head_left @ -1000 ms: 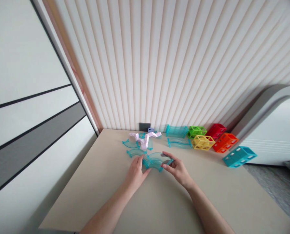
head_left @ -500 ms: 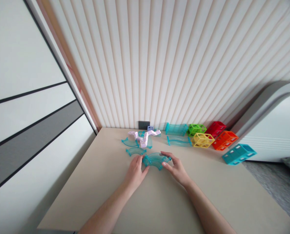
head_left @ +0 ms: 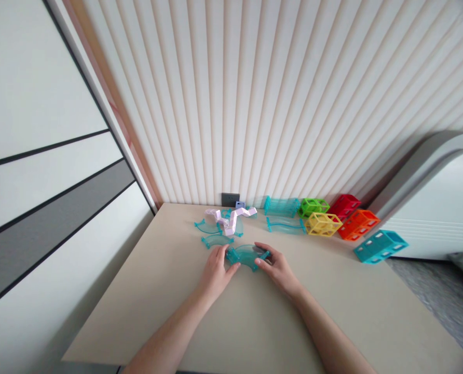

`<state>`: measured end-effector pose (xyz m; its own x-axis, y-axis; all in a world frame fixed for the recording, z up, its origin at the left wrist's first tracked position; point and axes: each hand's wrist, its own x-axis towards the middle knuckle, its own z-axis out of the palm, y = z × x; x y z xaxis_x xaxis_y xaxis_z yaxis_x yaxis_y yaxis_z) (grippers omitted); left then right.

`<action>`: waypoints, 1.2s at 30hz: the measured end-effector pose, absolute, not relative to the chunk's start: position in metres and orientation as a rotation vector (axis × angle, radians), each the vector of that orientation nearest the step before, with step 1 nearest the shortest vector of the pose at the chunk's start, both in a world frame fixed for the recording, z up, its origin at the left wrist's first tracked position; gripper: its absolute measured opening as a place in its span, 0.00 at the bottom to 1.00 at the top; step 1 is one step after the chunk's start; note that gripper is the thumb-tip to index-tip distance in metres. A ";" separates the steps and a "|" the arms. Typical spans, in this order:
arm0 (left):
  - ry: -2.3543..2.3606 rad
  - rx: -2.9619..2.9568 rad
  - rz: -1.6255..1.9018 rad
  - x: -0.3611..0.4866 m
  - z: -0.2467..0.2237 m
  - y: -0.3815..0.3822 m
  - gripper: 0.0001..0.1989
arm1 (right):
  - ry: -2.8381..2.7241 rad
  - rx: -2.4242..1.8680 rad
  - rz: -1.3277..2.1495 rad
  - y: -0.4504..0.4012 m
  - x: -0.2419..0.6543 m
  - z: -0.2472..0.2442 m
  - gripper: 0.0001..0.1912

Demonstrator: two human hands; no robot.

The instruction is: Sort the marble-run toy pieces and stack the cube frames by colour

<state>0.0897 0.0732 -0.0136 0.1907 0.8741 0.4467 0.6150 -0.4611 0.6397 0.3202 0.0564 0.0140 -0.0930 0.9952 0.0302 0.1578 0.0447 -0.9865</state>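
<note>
The curved teal pieces [head_left: 247,255] sit between the two hands, at or just above the tabletop [head_left: 161,311]. The left hand [head_left: 215,271] has thumb and fingers closed on their left end; the right hand [head_left: 280,269] pinches the other. They look light, fairly stiff and smooth—likely to slide on each other—so the thicker ends should give the surest hold, sparing the thin clear middles. They overlap, so their number is unclear.

Just beyond lie two loose curved tracks [head_left: 218,240], counting only those clear of the lilac zigzag [head_left: 230,223]; more teal shows beneath it. To the right are one wavy track [head_left: 286,225] and one teal stack [head_left: 282,206], layers uncountable. Farther right stand openwork blocks [head_left: 358,225] in five colours—green, yellow, red, orange, teal—one group of each.
</note>
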 end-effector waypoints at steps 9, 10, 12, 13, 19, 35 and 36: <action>1.341 2.032 1.221 0.088 -0.010 0.076 0.18 | -1.494 -1.249 1.073 0.054 0.319 0.017 0.35; 1.332 2.025 1.235 0.088 -0.008 0.076 0.18 | -1.514 -1.256 1.044 0.053 0.319 0.019 0.34; 1.318 2.020 1.266 0.088 -0.004 0.075 0.17 | -1.545 -1.261 0.986 0.052 0.318 0.023 0.34; 1.312 2.021 1.281 0.088 -0.003 0.074 0.18 | -1.551 -1.260 0.967 0.051 0.318 0.025 0.33; 1.303 2.030 1.307 0.087 0.001 0.074 0.16 | -1.494 -1.201 0.965 0.051 0.317 0.025 0.32; 1.332 2.068 1.320 0.084 0.000 0.075 0.17 | -1.758 -1.297 0.871 0.052 0.315 0.022 0.30; 1.333 2.070 1.316 0.084 -0.001 0.076 0.17 | -1.782 -1.290 0.850 0.051 0.315 0.023 0.30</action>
<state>0.0842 0.0755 -0.0008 0.1264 0.8483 0.5142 0.5251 -0.4970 0.6909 0.3151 0.0515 0.0230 -0.1977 0.9604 0.1961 0.4519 0.2669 -0.8512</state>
